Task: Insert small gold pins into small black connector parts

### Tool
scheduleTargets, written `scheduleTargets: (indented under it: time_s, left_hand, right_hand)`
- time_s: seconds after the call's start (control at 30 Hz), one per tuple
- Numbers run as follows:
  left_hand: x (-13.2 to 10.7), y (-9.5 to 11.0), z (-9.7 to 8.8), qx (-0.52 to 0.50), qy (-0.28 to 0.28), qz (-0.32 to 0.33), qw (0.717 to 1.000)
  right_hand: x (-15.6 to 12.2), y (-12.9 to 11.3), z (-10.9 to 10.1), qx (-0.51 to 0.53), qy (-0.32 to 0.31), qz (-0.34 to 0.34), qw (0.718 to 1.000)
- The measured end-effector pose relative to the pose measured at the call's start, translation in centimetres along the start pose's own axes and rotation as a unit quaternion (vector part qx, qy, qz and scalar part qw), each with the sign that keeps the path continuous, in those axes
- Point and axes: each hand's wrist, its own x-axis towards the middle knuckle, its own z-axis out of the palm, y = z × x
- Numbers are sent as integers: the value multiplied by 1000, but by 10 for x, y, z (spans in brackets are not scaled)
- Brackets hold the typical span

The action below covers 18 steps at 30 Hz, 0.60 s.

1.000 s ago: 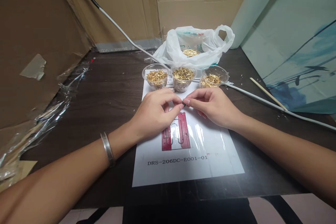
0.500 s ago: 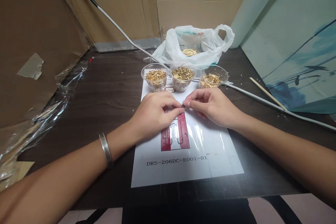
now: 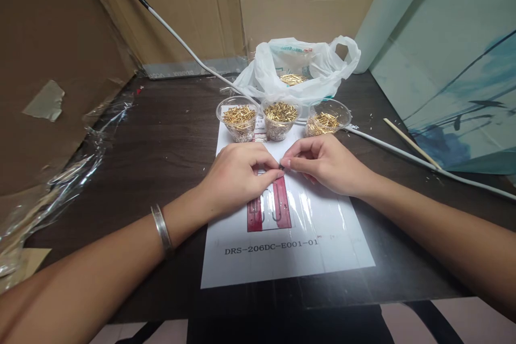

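Observation:
My left hand and my right hand meet over the middle of a printed sheet. Thumb and forefinger of each are pinched on a tiny dark piece, mostly hidden by the fingertips. Its kind is too small to make out. Below the fingers, the sheet bears a red-and-white diagram, with the lettering DRS-206DC-E001-01 under it. Just beyond my hands stand three clear plastic cups, the left cup, the middle cup and the right cup, all holding small gold-coloured metal pins.
Behind the cups sits an open white plastic bag with more gold pins inside. A white cable runs across the dark table. A thin wooden stick lies at the right. Cardboard walls the back and left.
Both hands stay almost in place, still pinching at the same spot. The fingertips have shifted very slightly around the dark piece.

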Motion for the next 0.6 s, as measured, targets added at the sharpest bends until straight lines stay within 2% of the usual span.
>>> scheduleTargets:
  time_s: [0.27,0.6]
  left_hand:
    - [0,0,-1,-1,2,3,1000]
    - [0,0,-2,-17,-20,-14,1000]
  right_hand:
    - [0,2,0,-26,-2,-15,1000]
    - [2,-1,0,9,-2,12,1000]
